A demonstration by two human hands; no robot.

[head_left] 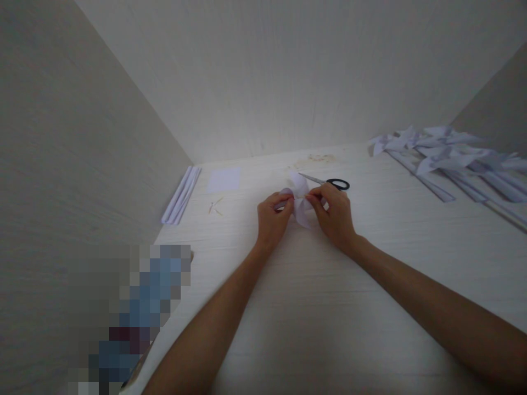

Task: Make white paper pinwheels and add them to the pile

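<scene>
From where I stand, a white folded-paper pinwheel (pixel 302 211) is held between the person's two hands, near the middle of the pale wood-grained worktop (pixel 288 307). Its longest visible stretch runs away from the person, slightly aslant: one curled blade points to the far side, leaning left, and another points back, leaning right. The left hand (pixel 274 214) has thumb and fingers clamped on its left part; the right hand (pixel 334 211) has its fingertips pressed together by the pinwheel's centre, though what they pinch is too small to make out. The fingers cover much of both side blades. Just beyond the right hand, black-handled metal scissors (pixel 317 179) point leftward, partly behind the knuckles. To the left lie thin pale sticks (pixel 215 207), a white paper square (pixel 224 180) and rolled white paper tubes (pixel 181 196). At the right, white paper pinwheels on paper stems (pixel 447 156) overlap too closely to count, some cut off by the edge of view. Coarse blocks mask the lower left.
</scene>
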